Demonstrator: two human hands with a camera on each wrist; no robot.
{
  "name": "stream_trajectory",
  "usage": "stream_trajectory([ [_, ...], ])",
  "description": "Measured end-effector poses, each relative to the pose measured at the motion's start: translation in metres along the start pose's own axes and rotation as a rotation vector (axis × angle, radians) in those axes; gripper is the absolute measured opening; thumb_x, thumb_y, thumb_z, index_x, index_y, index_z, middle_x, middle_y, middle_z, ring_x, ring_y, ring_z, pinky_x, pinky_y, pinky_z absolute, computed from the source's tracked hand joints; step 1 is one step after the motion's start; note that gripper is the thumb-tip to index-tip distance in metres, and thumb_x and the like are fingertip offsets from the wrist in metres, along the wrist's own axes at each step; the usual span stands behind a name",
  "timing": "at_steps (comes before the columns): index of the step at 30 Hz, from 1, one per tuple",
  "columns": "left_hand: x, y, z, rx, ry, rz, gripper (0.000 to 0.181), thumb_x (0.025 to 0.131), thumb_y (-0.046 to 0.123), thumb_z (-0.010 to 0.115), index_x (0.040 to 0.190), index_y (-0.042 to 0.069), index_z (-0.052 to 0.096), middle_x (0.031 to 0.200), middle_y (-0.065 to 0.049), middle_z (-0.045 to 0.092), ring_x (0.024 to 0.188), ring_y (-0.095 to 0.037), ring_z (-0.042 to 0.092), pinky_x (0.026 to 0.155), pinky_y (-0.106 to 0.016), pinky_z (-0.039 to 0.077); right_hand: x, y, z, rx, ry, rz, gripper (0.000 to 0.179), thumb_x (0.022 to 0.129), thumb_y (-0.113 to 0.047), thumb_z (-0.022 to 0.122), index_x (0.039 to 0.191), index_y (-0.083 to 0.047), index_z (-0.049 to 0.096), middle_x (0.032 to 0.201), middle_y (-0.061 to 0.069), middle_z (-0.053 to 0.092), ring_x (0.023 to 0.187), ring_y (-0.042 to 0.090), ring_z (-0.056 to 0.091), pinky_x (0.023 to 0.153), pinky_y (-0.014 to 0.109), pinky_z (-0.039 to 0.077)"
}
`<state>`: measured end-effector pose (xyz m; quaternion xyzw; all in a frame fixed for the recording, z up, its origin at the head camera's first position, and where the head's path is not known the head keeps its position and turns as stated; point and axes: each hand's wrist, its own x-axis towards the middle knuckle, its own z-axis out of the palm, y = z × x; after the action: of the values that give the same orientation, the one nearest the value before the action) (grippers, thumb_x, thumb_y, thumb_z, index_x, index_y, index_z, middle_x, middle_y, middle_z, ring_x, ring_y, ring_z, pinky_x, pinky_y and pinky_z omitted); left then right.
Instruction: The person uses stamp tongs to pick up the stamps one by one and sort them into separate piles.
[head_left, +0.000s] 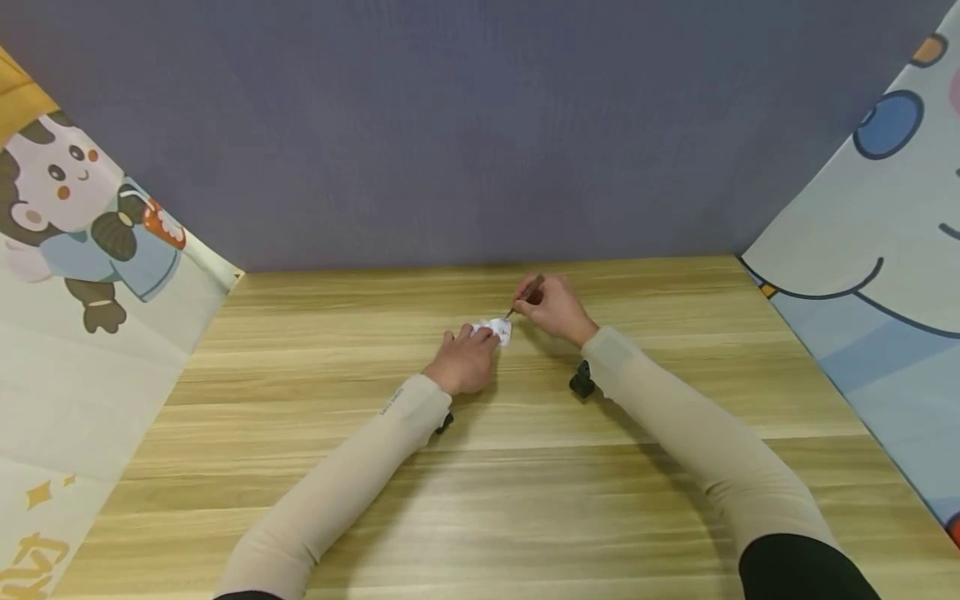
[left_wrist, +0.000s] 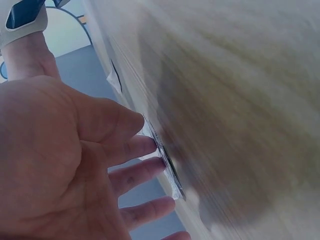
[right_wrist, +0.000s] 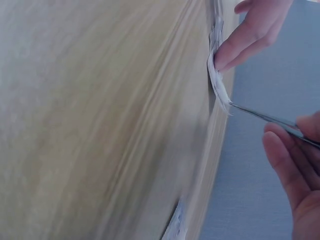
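The white paper [head_left: 501, 331] lies on the tabletop [head_left: 495, 500] and is the landmark here. On its near side, the left hand [head_left: 463, 358] rests fairly straight, spread fingers on it; on its right, the right hand [head_left: 557, 308] pinches tweezers [right_wrist: 260, 115] whose tip meets the paper's edge. The paper looks thin and its edge lifted, so a sharp pull could tear it. Too light a touch from the left hand could let it slide or twist; a loose pinch could let the tip slip off the edge.

The left hand [head_left: 463, 362] partly hides the white paper [head_left: 498, 326], whose tiny marks [head_left: 505, 332] seem illegible.
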<state>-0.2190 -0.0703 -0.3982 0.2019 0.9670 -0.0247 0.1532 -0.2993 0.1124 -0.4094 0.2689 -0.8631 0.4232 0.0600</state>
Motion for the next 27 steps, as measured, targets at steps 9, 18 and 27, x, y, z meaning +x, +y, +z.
stream_trajectory([
  [9,-0.002,-0.001,0.0,-0.002,-0.004,-0.006,0.056,0.095,0.025,0.052,0.148,0.016,0.033,0.15,-0.001,0.029,0.134,-0.027,0.025,0.101,-0.052,0.026,-0.001,-0.01,-0.009,0.079,0.065,0.008,0.005,0.088,-0.009,0.066,0.088,-0.005,0.069,0.08,0.0,0.064,0.068,0.016,0.06,0.063,0.033,0.049],
  [18,-0.005,-0.007,-0.003,-0.057,0.062,-0.012,0.058,0.091,0.024,0.056,0.145,0.014,0.038,0.149,-0.003,0.03,0.135,-0.028,0.023,0.102,-0.052,0.024,0.005,-0.018,-0.024,0.05,0.159,-0.081,0.005,0.087,-0.01,0.068,0.084,-0.008,0.071,0.077,-0.005,0.064,0.061,0.019,0.061,0.056,0.031,0.048],
  [27,-0.013,-0.025,-0.008,-0.106,0.097,-0.06,0.049,0.096,0.017,0.042,0.145,0.012,0.037,0.148,-0.006,0.031,0.135,-0.028,0.023,0.101,-0.054,0.024,0.01,-0.022,-0.012,0.084,0.18,-0.075,0.006,0.086,-0.013,0.069,0.085,-0.007,0.071,0.077,-0.003,0.065,0.062,0.019,0.061,0.057,0.032,0.048],
])
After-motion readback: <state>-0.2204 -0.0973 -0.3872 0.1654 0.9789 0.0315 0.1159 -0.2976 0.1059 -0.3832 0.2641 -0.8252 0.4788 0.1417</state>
